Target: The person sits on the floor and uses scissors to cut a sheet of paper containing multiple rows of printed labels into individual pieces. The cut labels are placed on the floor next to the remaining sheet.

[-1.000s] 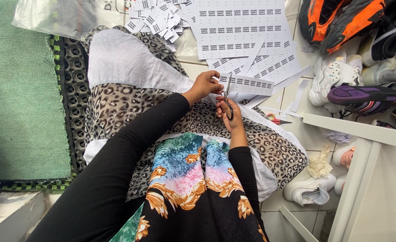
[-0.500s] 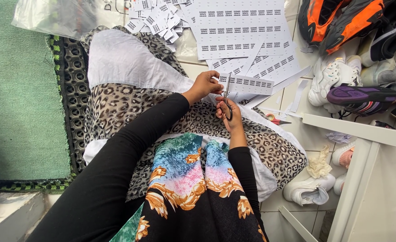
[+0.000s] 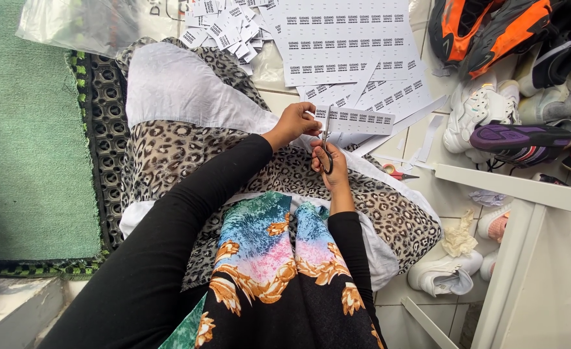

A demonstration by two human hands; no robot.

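Note:
My left hand [image 3: 296, 123] pinches the near end of a narrow white strip of printed labels [image 3: 356, 120] held out over my lap. My right hand [image 3: 330, 165] grips a pair of scissors [image 3: 326, 143] by the handles, blades pointing up into the strip's left end beside my left fingers. Both arms wear black sleeves. Below them lies a leopard-print cloth [image 3: 188, 148] over my legs.
Large printed label sheets [image 3: 347, 42] and a heap of cut labels [image 3: 227, 26] lie ahead on the tiled floor. Another pair of scissors with red handles [image 3: 398, 173] lies to the right. Several shoes [image 3: 498, 77] pile at right, beside a white frame [image 3: 518, 187]. A green mat [image 3: 30, 142] lies left.
Hands, strip and scissors stay in nearly the same place; the scissors sit at the strip's left end throughout.

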